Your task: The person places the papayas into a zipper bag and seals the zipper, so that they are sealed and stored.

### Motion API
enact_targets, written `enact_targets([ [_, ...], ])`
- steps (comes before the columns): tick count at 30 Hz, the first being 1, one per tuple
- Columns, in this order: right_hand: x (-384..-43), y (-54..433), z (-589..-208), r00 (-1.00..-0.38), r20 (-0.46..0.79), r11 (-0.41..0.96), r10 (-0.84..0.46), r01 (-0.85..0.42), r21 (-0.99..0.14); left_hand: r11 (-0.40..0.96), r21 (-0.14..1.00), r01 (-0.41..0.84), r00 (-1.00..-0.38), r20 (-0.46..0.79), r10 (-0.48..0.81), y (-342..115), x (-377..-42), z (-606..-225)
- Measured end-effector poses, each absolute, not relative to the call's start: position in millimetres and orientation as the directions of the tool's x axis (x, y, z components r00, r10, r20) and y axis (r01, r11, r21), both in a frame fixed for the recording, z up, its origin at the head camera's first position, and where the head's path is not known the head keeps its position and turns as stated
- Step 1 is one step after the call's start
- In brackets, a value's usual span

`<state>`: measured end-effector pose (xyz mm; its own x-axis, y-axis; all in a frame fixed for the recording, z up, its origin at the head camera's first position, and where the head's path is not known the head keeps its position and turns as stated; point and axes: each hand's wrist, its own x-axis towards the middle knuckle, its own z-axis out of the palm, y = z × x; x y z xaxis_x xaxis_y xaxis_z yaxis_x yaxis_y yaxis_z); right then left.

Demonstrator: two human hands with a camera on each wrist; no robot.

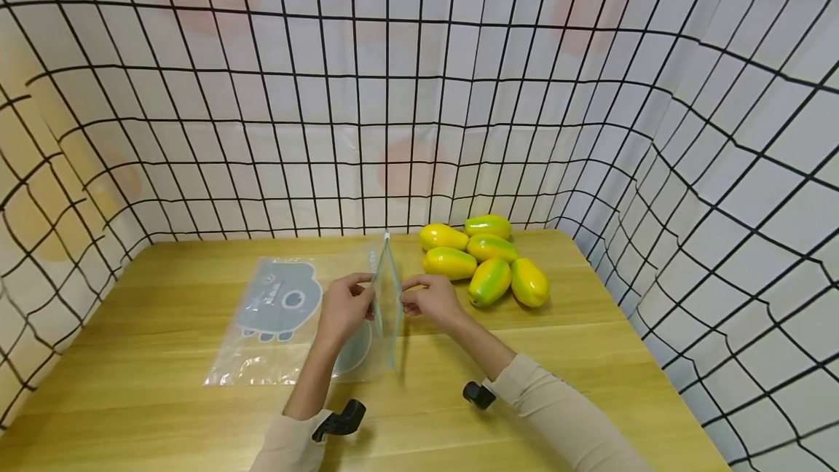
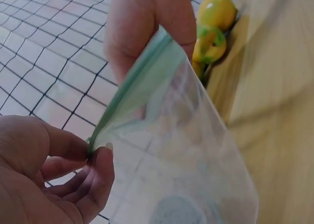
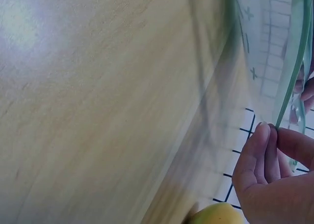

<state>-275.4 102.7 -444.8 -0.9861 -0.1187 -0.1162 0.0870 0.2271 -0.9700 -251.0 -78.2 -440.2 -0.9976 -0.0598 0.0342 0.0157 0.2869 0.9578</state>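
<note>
A clear zip bag (image 1: 288,304) with a blue-grey cartoon print lies over the table, its green-edged mouth raised on the right side. My left hand (image 1: 344,304) pinches one lip of that mouth between thumb and fingers. The opposite lip is pinched by my right hand (image 1: 432,297), so the mouth stands parted between the two. In the left wrist view the green zip strip (image 2: 132,81) runs from the left fingertips up toward the other hand. The right wrist view has thumb and fingers (image 3: 262,155) together on the bag's edge.
Several yellow-green papayas (image 1: 488,282) sit in a cluster on the wooden table (image 1: 557,377), just right of my right hand. A white wall with a black wire grid (image 1: 406,93) encloses the table's back and sides. Black wrist cameras (image 1: 344,419) hang beside both sleeves.
</note>
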Motion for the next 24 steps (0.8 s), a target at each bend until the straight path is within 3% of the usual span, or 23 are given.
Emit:
enact_targets([
  [11, -278.1, 107.4, -452.2, -0.989, -0.100, 0.204, -0.110, 0.076, -0.976, 0.300, 0.954, 0.000, -1.000, 0.004, -0.011, -97.0, -249.8, -430.5],
  [24, -278.5, 115.6, -456.9, -0.982, -0.153, 0.285, -0.113, 0.115, -0.952, 0.113, 0.991, -0.069, -0.998, -0.068, -0.016, -106.7, -254.9, -437.1],
])
